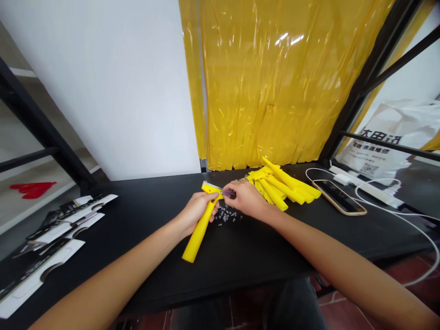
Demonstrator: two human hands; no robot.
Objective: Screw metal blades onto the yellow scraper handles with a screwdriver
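Note:
My left hand [197,211] is wrapped round a yellow plastic scraper [198,236], its flared handle pointing down toward me and a pale strip along its head. My right hand [248,197], fingers pinched, holds a small dark purplish tool [228,193] against the side of the scraper's head. The tool's kind is hard to make out, and its tip is hidden. Just below my hands, several small metal screws and nuts [227,215] lie scattered on the black table [237,256]. Beyond my right hand sits a pile of similar yellow scrapers [285,183].
A phone [340,197] lies at the right, beside a white power strip [367,185] with loose cables. White and black cardboard pieces [65,233] are stacked at the left. A white plastic bag [388,133] and black metal frames flank the table; a yellow strip curtain [268,91] hangs behind.

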